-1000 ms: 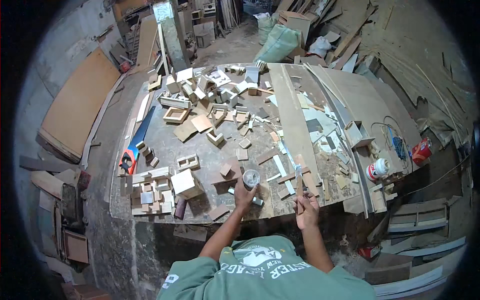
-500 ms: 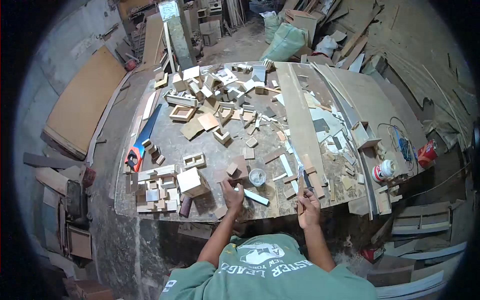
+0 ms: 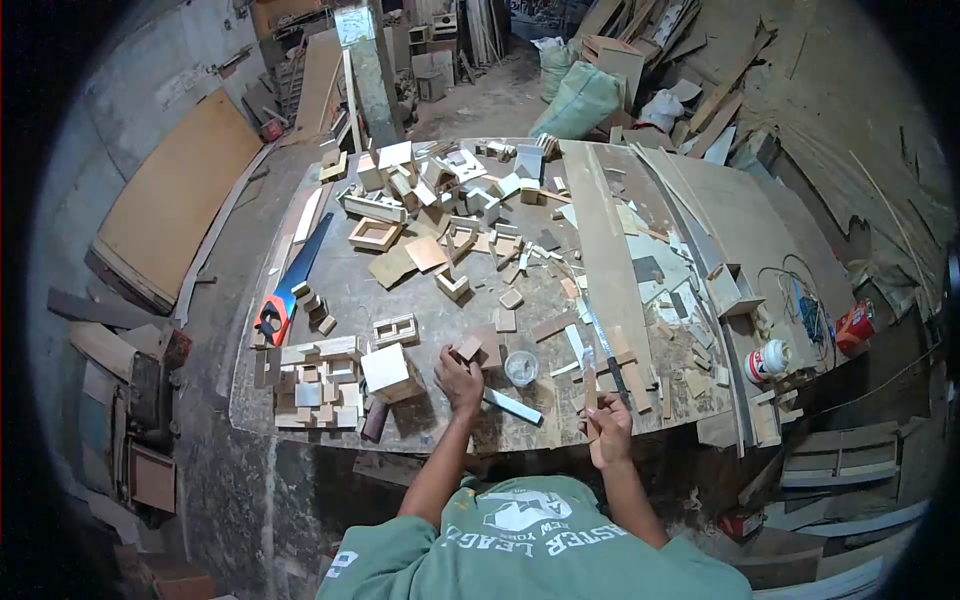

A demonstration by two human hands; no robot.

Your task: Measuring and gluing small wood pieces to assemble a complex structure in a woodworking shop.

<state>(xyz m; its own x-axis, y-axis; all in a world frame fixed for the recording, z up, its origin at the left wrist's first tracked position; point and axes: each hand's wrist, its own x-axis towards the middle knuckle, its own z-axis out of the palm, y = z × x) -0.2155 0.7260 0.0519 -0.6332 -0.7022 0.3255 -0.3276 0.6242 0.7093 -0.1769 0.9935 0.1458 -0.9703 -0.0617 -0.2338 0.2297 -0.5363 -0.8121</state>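
My left hand is closed at the near edge of the workbench, its fingertips on a small brown wood block. The block sits against a flat brown wood piece. In my right hand a thin flat wooden stick is gripped, pointing away from me, with a whitish tip. Between the hands stands a small clear tub with pale stuff in it. A pale strip lies just right of my left hand. Beyond my right hand lies a dark-handled blade tool.
Left of my left hand are a wooden box and a cluster of small wood pieces. A handsaw lies on the left side. Scrap parts crowd the far bench. At right stand a white jar and a red can.
My left hand has moved up slightly and taken hold of the small wood block. My right hand, with the stick, has shifted a little left and nearer to me. The view has tilted slightly.
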